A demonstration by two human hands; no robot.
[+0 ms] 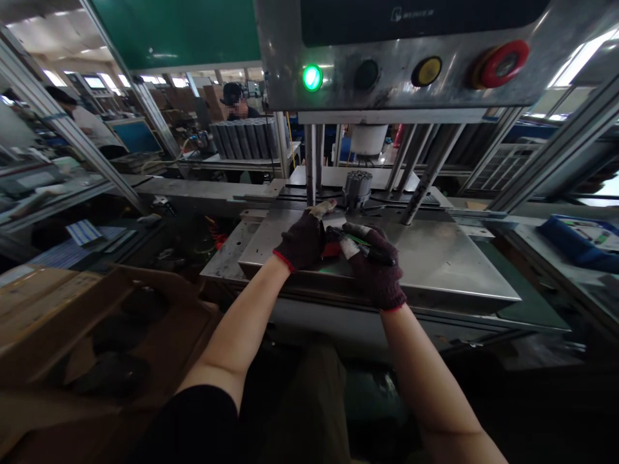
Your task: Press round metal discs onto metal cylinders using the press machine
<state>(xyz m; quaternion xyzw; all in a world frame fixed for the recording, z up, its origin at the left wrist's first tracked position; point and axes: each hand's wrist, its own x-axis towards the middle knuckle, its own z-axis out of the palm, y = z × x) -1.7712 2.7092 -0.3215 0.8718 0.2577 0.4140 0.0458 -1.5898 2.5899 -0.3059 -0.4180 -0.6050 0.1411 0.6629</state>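
My gloved hands sit side by side above a steel press plate [435,270]. Both gloves are dark with red cuffs and taped fingers. My right hand [374,264] is shut on a black and green marker pen [360,245]. My left hand [300,240] is curled next to a small red item [331,250], which my fingers partly hide, and I cannot tell whether it holds that item. Just beyond my hands, a round metal part with a ribbed top [358,189] stands among the press columns.
Overhead is a press control panel [401,51] with a lit green button [312,77]. Steel columns [430,171] stand around the plate. A cardboard box [72,322] lies at lower left, and a blue tray [580,241] sits at right. Behind, a co-worker [236,103] stands beyond a row of dark cylinders [244,138].
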